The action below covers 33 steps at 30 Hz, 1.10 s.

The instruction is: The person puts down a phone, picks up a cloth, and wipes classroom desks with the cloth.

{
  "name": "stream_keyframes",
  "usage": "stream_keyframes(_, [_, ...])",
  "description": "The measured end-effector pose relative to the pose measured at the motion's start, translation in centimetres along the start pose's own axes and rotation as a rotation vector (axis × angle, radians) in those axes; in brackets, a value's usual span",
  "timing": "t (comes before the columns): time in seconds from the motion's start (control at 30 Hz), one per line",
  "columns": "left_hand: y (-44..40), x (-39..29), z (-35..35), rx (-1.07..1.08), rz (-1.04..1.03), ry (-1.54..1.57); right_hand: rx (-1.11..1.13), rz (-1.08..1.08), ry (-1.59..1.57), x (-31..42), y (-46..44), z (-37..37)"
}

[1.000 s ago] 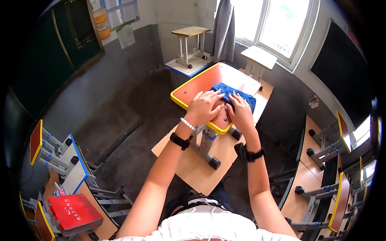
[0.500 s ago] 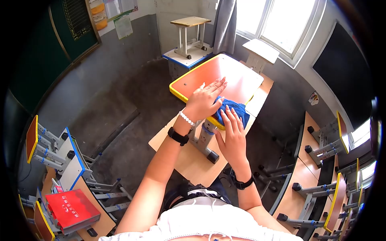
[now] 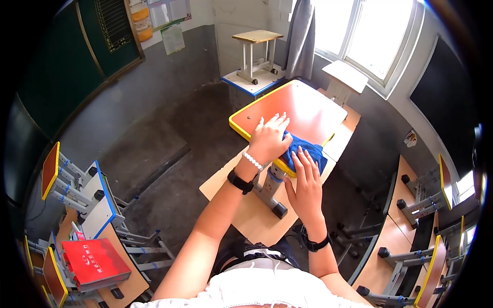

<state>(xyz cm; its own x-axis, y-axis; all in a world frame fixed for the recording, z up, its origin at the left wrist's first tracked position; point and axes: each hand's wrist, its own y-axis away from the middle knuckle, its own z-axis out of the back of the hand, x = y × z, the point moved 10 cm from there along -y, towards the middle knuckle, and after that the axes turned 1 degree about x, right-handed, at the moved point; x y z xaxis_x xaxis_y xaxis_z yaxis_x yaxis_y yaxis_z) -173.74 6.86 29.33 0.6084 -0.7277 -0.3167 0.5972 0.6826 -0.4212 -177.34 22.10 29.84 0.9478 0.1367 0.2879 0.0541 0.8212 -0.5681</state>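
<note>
An orange stool seat with a yellow rim (image 3: 292, 110) stands on a light wooden desk (image 3: 226, 185). My left hand (image 3: 268, 139) rests on the near part of the seat, fingers apart and pointing away from me, thumb by the cloth. A blue cloth (image 3: 307, 150) lies folded over the seat's near right corner. My right hand (image 3: 307, 187) lies against the cloth, its fingers stretched over the near side and its thumb apart. Both wrists wear black bands, and the left one also has a white beaded bracelet.
A small stool (image 3: 257, 37) sits on a blue-edged desk at the back, and a white-topped stool (image 3: 346, 76) is by the window. A red box (image 3: 95, 262) lies on the left desks. Upturned stools (image 3: 434, 267) line the right desks.
The cloth and my right hand have moved from the seat's right part toward its near corner. My left hand lies flatter on the seat. The view has shifted slightly.
</note>
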Motion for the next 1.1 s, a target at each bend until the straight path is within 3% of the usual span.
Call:
stream_keyframes(0.2, [0.0, 0.5, 0.3, -0.064, 0.041, 0.013, -0.030, -0.011, -0.094, -1.9, -1.1, 0.7])
stream_keyframes(0.33, [0.0, 0.3, 0.1, -0.064, 0.032, 0.043, -0.077, -0.086, -0.241, -8.6, -4.1, 0.0])
stream_keyframes(0.47, [0.2, 0.2, 0.3, -0.061, 0.038, 0.014, -0.136, -0.106, 0.015, -16.0, -8.6, -0.4])
stream_keyframes(0.53, [0.2, 0.1, 0.3, -0.046, 0.041, 0.005, -0.097, -0.115, -0.081, -19.9, -10.5, -0.8])
stream_keyframes(0.7, [0.3, 0.3, 0.6, -0.070, 0.040, 0.023, -0.131, -0.217, 0.059, -23.9, -12.8, -0.9])
stream_keyframes(0.8, [0.5, 0.0, 1.2, -0.132, 0.025, 0.054, -0.103, -0.199, 0.060, -21.0, -12.0, -1.1])
stream_keyframes(0.87, [0.6, 0.1, 1.8, -0.190, 0.025, 0.099, -0.195, -0.031, -0.017, -16.4, -9.8, -0.8])
stream_keyframes(0.97, [1.0, -0.9, 3.1, -0.306, -0.072, 0.090, -0.137, 0.001, -0.133, -8.6, -5.7, 0.9])
stream_keyframes(1.1, [1.3, -1.5, 3.6, -0.313, -0.140, 0.095, -0.066, -0.060, -0.238, -4.8, -1.9, 2.2])
